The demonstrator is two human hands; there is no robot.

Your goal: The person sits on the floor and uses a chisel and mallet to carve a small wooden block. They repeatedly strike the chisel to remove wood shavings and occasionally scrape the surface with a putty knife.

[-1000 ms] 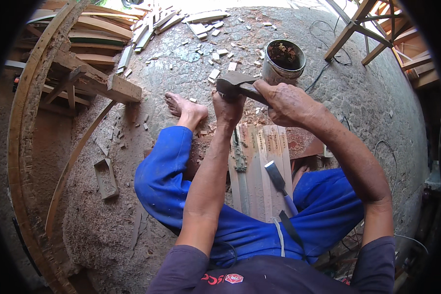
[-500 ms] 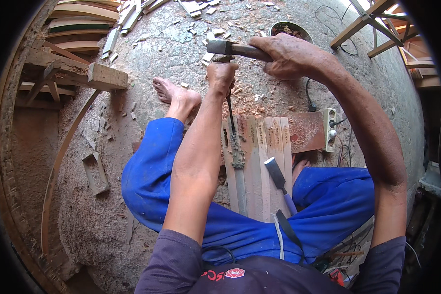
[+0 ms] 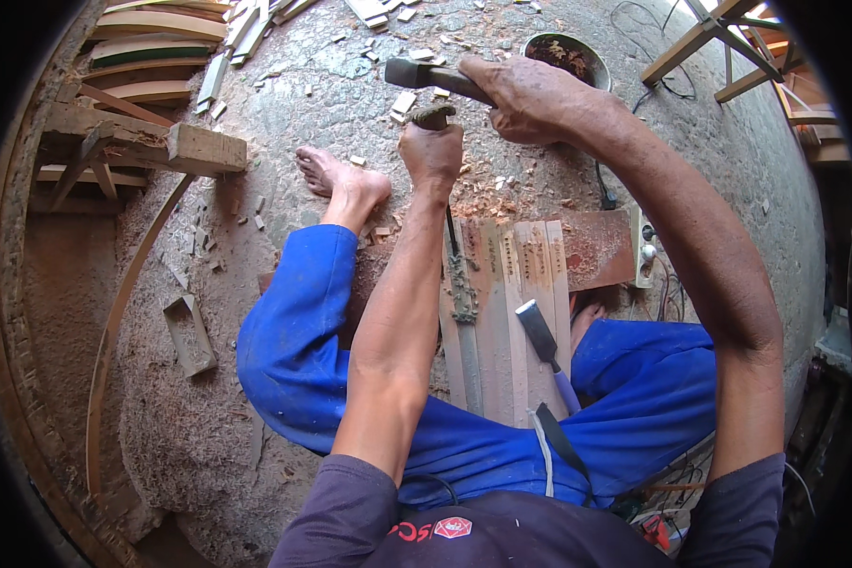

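My left hand [image 3: 432, 156] is wrapped round the handle of a chisel [image 3: 452, 232]. Its worn top pokes out above my fist, and its thin dark blade runs down to a wooden strip [image 3: 467, 355] strewn with greyish chips. In my right hand [image 3: 535, 99] is the handle of a hammer [image 3: 412, 73], whose dark head hangs apart from the chisel's top, beyond and to its left. Several strips lie side by side between my legs, some with rows of dark holes. A second, wide-bladed chisel [image 3: 540, 333] with a purple handle rests across them.
A reddish board [image 3: 596, 248] lies under the strips, beside a white power strip [image 3: 646, 256] with cords. Farther off stands a round bowl [image 3: 568, 59]. To the left are a small wooden box frame [image 3: 189, 336] and a thick beam [image 3: 206, 150]. Wood offcuts and shavings litter the floor.
The hammer has shifted left and away from me, leaving a gap between its head and the chisel's top, which now shows. My left hand still grips the chisel.
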